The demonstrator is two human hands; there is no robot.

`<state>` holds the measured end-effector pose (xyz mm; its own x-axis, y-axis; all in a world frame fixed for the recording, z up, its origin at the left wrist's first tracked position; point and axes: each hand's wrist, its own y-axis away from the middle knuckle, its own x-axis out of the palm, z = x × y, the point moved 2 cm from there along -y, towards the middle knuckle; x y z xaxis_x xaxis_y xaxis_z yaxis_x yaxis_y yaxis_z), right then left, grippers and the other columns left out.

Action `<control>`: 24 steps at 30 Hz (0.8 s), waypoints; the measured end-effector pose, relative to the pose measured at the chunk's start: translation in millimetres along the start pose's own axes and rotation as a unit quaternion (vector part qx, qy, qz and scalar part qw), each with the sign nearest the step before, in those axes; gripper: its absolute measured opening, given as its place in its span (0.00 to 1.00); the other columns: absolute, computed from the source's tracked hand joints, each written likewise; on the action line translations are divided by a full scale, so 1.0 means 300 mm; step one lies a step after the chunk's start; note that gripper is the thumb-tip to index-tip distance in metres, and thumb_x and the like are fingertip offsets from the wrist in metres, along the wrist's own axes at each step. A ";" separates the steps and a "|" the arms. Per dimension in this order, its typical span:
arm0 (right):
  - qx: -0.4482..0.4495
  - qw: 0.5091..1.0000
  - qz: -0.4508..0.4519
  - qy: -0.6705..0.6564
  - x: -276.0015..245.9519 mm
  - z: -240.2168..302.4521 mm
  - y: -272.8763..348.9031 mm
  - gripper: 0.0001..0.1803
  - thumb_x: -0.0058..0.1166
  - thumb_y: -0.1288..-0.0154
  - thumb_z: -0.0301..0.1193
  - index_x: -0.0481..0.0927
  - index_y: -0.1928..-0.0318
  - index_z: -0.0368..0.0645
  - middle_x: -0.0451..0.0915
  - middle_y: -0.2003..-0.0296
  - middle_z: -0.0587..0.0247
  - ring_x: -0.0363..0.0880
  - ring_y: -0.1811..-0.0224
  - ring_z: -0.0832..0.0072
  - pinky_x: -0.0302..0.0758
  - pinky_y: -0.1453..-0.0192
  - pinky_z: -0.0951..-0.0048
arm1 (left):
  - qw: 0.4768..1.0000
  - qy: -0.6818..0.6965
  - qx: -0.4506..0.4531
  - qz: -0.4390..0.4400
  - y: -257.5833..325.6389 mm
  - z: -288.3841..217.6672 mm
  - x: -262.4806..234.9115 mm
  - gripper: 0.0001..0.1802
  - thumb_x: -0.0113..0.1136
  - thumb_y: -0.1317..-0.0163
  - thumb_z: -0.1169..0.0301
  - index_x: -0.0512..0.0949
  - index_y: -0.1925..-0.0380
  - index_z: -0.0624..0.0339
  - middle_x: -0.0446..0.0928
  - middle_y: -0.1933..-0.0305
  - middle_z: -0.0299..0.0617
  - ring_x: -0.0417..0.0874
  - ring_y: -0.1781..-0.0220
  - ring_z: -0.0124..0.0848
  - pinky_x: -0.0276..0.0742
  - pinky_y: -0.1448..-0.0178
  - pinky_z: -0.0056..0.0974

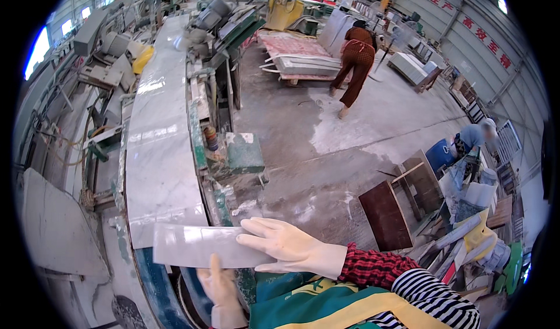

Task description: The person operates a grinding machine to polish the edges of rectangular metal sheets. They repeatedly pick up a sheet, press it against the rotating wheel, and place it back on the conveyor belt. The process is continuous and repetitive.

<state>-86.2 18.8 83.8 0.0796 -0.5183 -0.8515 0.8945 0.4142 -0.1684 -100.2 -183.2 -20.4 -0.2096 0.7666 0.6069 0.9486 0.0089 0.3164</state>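
- Pale grey polished stone strip (204,246) lies across the lower centre of the frame, at the near end of the long white marble slab (157,142).
- Right hand (286,246), in a cream rubber glove, lies on the right end of the strip with fingers flat and slightly spread.
- Left hand (219,285), gloved too, holds the strip from below; its thumb points up against the edge, other fingers are hidden.
- Wet grey concrete floor (326,154) fills the centre of the hall.
- At upper right, a person in dark red clothes (354,67) stands beside stacked stone slabs (300,58).
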 end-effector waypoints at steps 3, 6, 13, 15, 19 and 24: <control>0.000 0.998 0.048 -0.034 0.051 0.010 -0.039 0.34 0.69 0.45 0.35 0.71 0.39 0.42 0.70 0.40 0.48 0.71 0.37 0.50 0.72 0.35 0.57 | 0.999 -0.006 0.037 -0.023 -0.063 -0.083 -0.179 0.32 0.54 0.28 0.74 0.57 0.27 0.62 0.69 0.32 0.52 0.77 0.35 0.46 0.81 0.38 0.50; 0.041 0.997 0.039 -0.061 0.108 -0.068 0.044 0.27 0.65 0.39 0.36 0.74 0.41 0.40 0.73 0.42 0.45 0.72 0.38 0.48 0.72 0.34 0.57 | 0.997 0.026 0.037 -0.059 -0.069 -0.145 -0.300 0.31 0.55 0.29 0.74 0.58 0.28 0.64 0.68 0.31 0.53 0.74 0.32 0.48 0.77 0.33 0.54; 0.261 0.957 0.004 -0.126 0.191 -0.238 0.219 0.26 0.66 0.36 0.33 0.79 0.38 0.45 0.76 0.36 0.49 0.73 0.32 0.53 0.68 0.27 0.58 | 0.986 0.042 0.019 -0.158 -0.117 -0.084 -0.446 0.32 0.60 0.33 0.78 0.62 0.30 0.60 0.70 0.33 0.50 0.77 0.36 0.48 0.78 0.35 0.55; 0.287 0.946 0.013 -0.153 0.191 -0.227 0.213 0.25 0.65 0.36 0.32 0.79 0.38 0.44 0.77 0.37 0.49 0.73 0.32 0.54 0.69 0.28 0.59 | 0.985 0.044 0.013 -0.167 -0.133 -0.060 -0.472 0.31 0.60 0.32 0.77 0.63 0.30 0.61 0.70 0.33 0.51 0.77 0.37 0.48 0.79 0.36 0.55; 0.250 0.957 0.021 -0.146 0.193 -0.233 0.207 0.24 0.64 0.35 0.30 0.79 0.39 0.43 0.78 0.37 0.49 0.74 0.33 0.54 0.70 0.29 0.60 | 0.982 0.053 -0.004 -0.180 -0.182 -0.052 -0.490 0.31 0.58 0.31 0.77 0.62 0.30 0.62 0.70 0.33 0.53 0.77 0.36 0.49 0.78 0.36 0.55; 0.264 0.949 0.026 -0.172 0.206 -0.241 0.232 0.23 0.64 0.34 0.30 0.80 0.39 0.42 0.79 0.39 0.47 0.76 0.34 0.54 0.72 0.31 0.61 | 0.981 0.057 0.009 -0.183 -0.249 -0.048 -0.516 0.29 0.55 0.30 0.79 0.61 0.30 0.63 0.68 0.32 0.54 0.75 0.34 0.50 0.77 0.33 0.57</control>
<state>-50.7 69.7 -16.4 0.1870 -0.7582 -0.6247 0.9740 0.0605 0.2182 -142.1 -311.8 -127.4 -0.5613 0.6328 0.5335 0.8086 0.2820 0.5163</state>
